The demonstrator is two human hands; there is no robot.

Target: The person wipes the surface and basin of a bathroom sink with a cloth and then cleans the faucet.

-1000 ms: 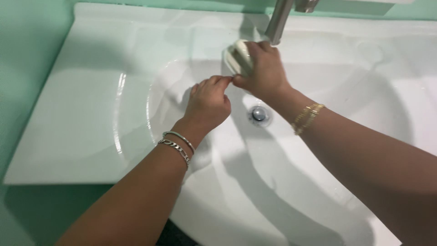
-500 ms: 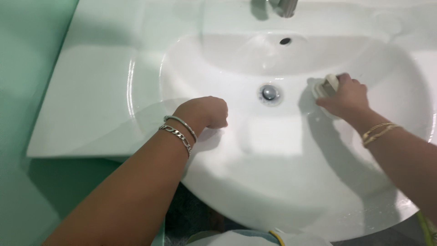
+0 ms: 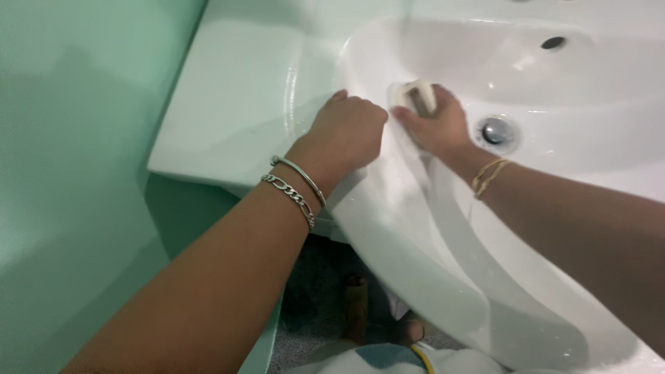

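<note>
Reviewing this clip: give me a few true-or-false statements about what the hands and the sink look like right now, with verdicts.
1. The right hand holds a pale scrub pad against the inside of the white sink. True.
2. The left hand is flat and open on the counter. False: it is a closed fist on the basin's rim.
3. The drain lies right of the right hand. True.
4. Both wrists are bare. False: the left wrist has silver bracelets, the right gold ones.

Bare arms, silver bracelets (image 3: 296,185), gold bracelets (image 3: 489,176)
</note>
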